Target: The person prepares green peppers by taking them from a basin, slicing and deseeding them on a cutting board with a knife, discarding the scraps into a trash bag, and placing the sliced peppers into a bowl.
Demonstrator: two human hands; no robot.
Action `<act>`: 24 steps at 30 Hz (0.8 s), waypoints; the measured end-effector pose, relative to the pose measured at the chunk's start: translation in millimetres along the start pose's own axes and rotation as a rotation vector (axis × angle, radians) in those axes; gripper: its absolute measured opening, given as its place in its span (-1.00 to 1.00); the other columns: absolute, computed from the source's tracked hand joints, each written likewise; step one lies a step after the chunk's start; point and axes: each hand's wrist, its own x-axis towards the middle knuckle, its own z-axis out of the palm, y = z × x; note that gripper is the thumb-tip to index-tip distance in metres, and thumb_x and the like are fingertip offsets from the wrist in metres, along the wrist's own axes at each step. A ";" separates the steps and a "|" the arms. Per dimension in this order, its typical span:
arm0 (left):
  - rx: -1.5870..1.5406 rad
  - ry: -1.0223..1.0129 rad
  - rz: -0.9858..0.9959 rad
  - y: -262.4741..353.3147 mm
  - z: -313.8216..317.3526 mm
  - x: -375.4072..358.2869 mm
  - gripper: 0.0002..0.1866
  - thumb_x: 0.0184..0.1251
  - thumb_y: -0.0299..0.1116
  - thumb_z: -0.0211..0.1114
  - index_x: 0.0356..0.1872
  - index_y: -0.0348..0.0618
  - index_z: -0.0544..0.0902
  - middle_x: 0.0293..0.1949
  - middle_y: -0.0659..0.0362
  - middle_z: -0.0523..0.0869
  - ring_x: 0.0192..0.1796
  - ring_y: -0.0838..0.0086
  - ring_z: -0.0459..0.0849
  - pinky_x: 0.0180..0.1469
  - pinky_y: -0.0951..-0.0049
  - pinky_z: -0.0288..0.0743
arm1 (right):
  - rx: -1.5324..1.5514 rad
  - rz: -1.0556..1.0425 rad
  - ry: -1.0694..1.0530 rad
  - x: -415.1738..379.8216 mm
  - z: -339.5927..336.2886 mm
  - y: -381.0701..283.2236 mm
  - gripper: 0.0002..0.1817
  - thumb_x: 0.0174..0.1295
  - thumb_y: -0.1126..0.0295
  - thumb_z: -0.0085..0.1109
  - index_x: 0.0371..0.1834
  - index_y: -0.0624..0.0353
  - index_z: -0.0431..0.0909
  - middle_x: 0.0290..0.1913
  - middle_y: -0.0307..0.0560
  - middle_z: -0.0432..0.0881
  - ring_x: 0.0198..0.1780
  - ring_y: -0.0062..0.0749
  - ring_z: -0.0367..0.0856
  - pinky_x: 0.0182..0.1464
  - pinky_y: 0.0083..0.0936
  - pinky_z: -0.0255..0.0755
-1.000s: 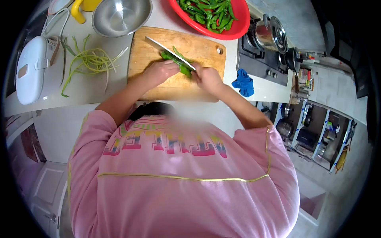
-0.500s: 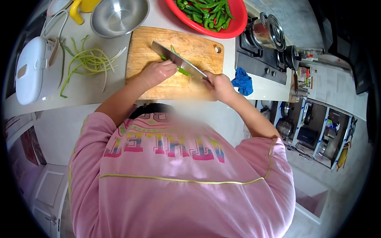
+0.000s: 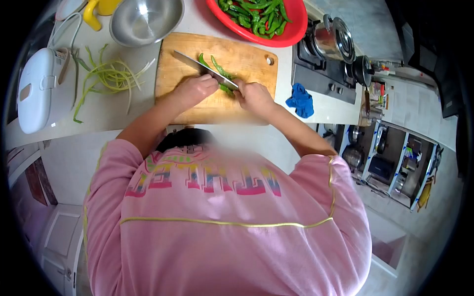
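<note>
Left hand (image 3: 198,90) palm-down, fingers curled and bunched beside the blade; right hand (image 3: 256,98) closed round the handle end of the kitchen knife (image 3: 203,68), forearms angled inward. Left fingertips hard to make out and handle covered by the right hand, so cannot tell whether the left grips anything. Green pepper pieces (image 3: 221,67), glossy and elongated, lie on the wooden cutting board (image 3: 177,62), on both sides of the slanted blade.

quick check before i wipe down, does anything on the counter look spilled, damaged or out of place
I see nothing spilled or damaged. It's only a little untidy: a blue cloth lies crumpled beside the grey metal stove, and long thin green stems sprawl in a loose tangle straight on the pale counter.
</note>
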 end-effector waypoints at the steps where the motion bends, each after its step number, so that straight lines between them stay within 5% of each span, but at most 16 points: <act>1: -0.003 -0.007 -0.021 -1.9 -2.2 1.1 -0.75 -0.01 -0.50 0.18 -0.24 -0.18 0.63 -0.22 0.23 0.62 -0.12 0.43 0.61 -0.21 0.52 0.57 | 0.041 -0.023 0.006 5.0 -0.9 4.2 -0.67 0.18 0.31 0.12 0.00 0.16 0.48 -0.53 0.16 0.57 -0.47 0.07 0.57 -0.36 -0.16 0.45; 7: -0.027 0.058 -0.017 2.5 -5.8 6.4 -0.75 -0.01 -0.49 0.17 -0.23 -0.14 0.63 -0.23 0.23 0.61 -0.16 0.41 0.59 -0.20 0.49 0.56 | 0.509 0.009 0.097 -15.8 -11.5 15.9 -0.75 0.20 0.32 0.12 -0.08 0.12 0.53 -0.51 0.13 0.58 -0.46 -0.01 0.56 -0.38 -0.22 0.42; 8: -0.025 0.007 -0.048 4.0 -7.3 4.8 -0.76 0.01 -0.49 0.17 -0.24 -0.11 0.63 -0.23 0.23 0.62 -0.15 0.40 0.59 -0.19 0.48 0.56 | 0.572 0.021 0.206 -22.2 -8.7 15.5 -0.73 0.21 0.32 0.15 -0.05 0.13 0.55 -0.57 0.05 0.54 -0.57 -0.23 0.49 -0.44 -0.37 0.38; 12: -0.096 0.017 -0.088 4.8 -4.8 5.0 -0.78 0.05 -0.46 0.19 -0.23 -0.09 0.63 -0.20 0.24 0.62 -0.12 0.37 0.59 -0.16 0.44 0.55 | 0.774 0.307 0.375 -52.2 -18.5 13.2 -0.77 0.21 0.38 0.17 -0.10 0.22 0.56 -0.63 -0.09 0.44 -0.60 -0.57 0.26 -0.49 -0.57 0.28; 15: -0.124 -0.033 -0.117 0.5 -6.4 7.2 -0.74 0.03 -0.41 0.27 -0.18 -0.09 0.61 -0.13 0.21 0.60 -0.03 0.33 0.55 -0.04 0.39 0.51 | 0.776 0.363 0.457 -71.4 -12.2 16.4 -0.80 0.26 0.41 0.13 -0.10 0.26 0.53 -0.62 -0.32 0.47 -0.69 -0.72 0.33 -0.62 -0.65 0.28; 20: -0.059 0.009 -0.042 2.9 -26.6 42.7 -0.55 -0.06 -0.28 0.42 -0.08 -0.13 0.56 -0.04 0.12 0.54 0.09 0.24 0.46 0.15 0.24 0.37 | 0.884 0.464 0.488 -98.6 16.1 14.0 -0.83 0.25 0.48 0.09 -0.14 0.31 0.53 -0.63 -0.26 0.46 -0.71 -0.70 0.34 -0.65 -0.65 0.26; 24: -0.125 -0.247 -0.118 -8.4 -22.0 49.6 -0.41 -0.08 -0.21 0.44 0.04 -0.17 0.50 -0.02 0.05 0.51 0.10 0.16 0.45 0.16 0.18 0.34 | 0.896 0.612 0.419 -110.7 14.9 -1.4 -0.81 0.19 0.42 0.12 -0.18 0.27 0.54 -0.65 0.03 0.51 -0.62 -0.35 0.54 -0.50 -0.42 0.40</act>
